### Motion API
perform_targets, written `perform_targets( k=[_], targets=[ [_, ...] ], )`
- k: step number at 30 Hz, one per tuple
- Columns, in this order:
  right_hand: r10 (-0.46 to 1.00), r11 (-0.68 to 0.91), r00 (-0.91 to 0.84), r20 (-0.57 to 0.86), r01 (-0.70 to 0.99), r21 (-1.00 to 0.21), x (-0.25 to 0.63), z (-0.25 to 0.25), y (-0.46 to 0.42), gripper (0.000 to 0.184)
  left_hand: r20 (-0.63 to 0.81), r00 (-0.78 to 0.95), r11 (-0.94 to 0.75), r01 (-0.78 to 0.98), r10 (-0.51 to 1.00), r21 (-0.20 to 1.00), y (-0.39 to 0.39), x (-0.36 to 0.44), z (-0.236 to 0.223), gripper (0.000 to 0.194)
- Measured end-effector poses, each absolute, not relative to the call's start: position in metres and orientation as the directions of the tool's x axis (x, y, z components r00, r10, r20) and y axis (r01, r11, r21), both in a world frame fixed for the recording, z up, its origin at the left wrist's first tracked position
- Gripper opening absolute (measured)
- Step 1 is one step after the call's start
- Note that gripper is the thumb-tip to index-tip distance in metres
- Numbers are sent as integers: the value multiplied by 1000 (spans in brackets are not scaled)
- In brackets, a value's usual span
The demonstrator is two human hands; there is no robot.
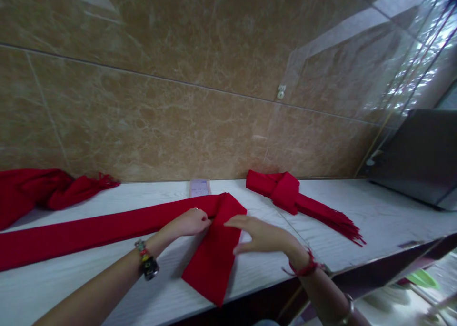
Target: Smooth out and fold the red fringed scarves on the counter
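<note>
A long red scarf (107,231) runs flat across the white counter from the left edge. Near the middle it folds over on itself at an angle, and its end hangs down toward the counter's front edge. My left hand (191,222) is closed, its fingertips at the scarf's edge just inside the fold and partly hidden by it. Over the right side of the folded part is my right hand (262,235), thumb and fingers apart; whether its fingertips touch the cloth I cannot tell.
A second red scarf (285,192), wrapped into a knot with fringed ends, lies to the right. More red cloth (39,192) is bunched at the left. Against the tiled wall (171,126) sits a small pale card (200,187). A dark box-shaped object (421,154) stands far right.
</note>
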State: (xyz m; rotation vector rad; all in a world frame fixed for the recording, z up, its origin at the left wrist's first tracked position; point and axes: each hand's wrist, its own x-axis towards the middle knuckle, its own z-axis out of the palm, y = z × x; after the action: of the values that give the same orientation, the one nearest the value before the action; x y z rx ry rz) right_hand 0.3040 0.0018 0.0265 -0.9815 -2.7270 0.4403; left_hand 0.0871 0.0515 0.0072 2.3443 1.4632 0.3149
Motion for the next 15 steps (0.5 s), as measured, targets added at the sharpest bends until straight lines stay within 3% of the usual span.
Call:
perform_targets(
  k=[2, 4, 6, 8, 11, 13, 15],
  targets=[
    [556, 795, -830, 43, 515, -321, 292, 19, -26, 71, 91, 405, -409, 838, 910, 360, 56, 72, 4, 30],
    [559, 812, -829, 26, 541, -219, 280, 11, -43, 78, 229, 399, -453, 846, 888, 281, 64, 59, -4, 33],
    [564, 818, -826, 22, 554, -157, 272, 7, -49, 61, 286, 464, -528, 823, 838, 212, 70, 50, -15, 37],
    [545, 833, -837, 45, 535, -143, 269, 5, -48, 42, 245, 541, -584, 796, 805, 161, 69, 43, -27, 42],
    [482, 875, -867, 129, 467, -131, 270, 0, -43, 36, 163, 584, -602, 793, 795, 92, 57, 38, -35, 44],
    [467, 881, -863, 194, 437, -179, 271, -6, -36, 31, 129, 587, -598, 799, 799, 66, 50, 36, -34, 43],
    [569, 816, -760, 314, 474, -330, 277, -9, -20, 26, 116, 596, -603, 796, 795, 44, 46, 36, -30, 42]
  ],
)
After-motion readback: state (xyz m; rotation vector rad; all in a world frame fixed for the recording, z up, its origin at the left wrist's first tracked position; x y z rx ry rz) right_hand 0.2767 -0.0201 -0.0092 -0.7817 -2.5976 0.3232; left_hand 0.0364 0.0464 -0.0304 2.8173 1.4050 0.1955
